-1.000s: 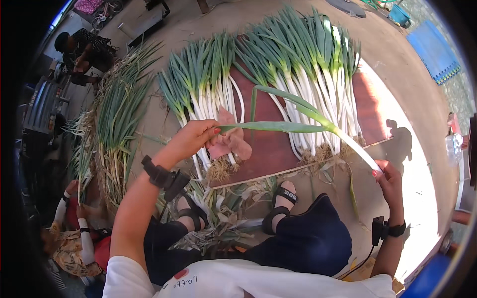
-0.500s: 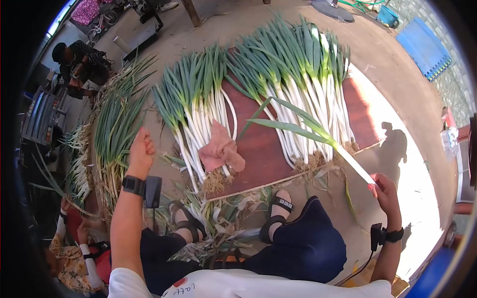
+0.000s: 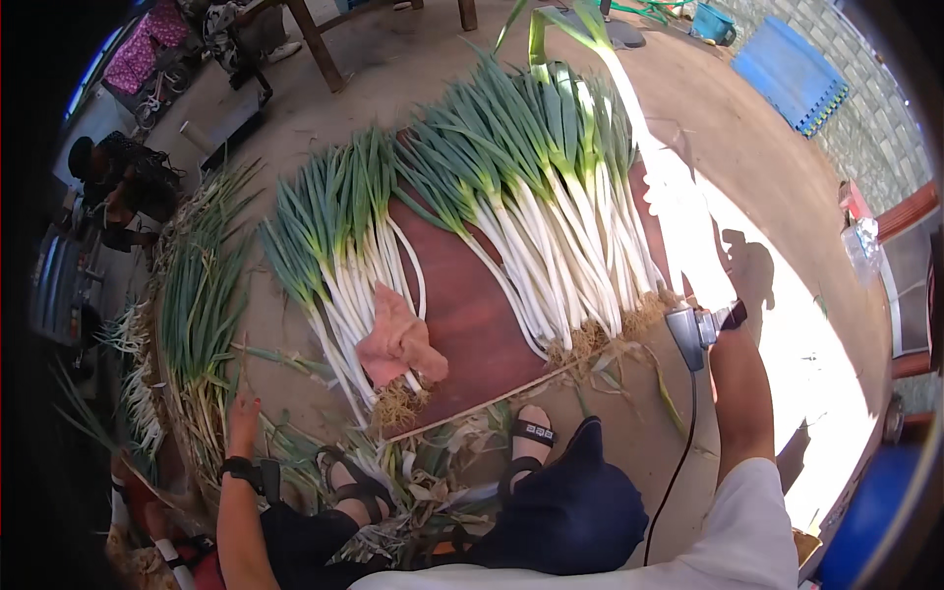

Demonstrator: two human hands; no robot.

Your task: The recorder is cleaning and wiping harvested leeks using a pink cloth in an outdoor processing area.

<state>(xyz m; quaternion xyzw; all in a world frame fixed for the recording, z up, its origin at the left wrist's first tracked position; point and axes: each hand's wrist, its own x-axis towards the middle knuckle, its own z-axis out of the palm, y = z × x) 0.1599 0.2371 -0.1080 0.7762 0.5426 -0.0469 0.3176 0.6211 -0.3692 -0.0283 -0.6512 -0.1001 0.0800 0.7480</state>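
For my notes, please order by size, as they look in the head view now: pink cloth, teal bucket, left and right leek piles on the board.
1. Right leek pile
2. Left leek pile
3. Pink cloth
4. Teal bucket (farther away)

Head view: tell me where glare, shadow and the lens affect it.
Head view, right: glare bleaches the right hand and the floor, where a dark shadow falls; head view, left: a co-worker is dim in shade; head view, corners: the fisheye rim falls to black.
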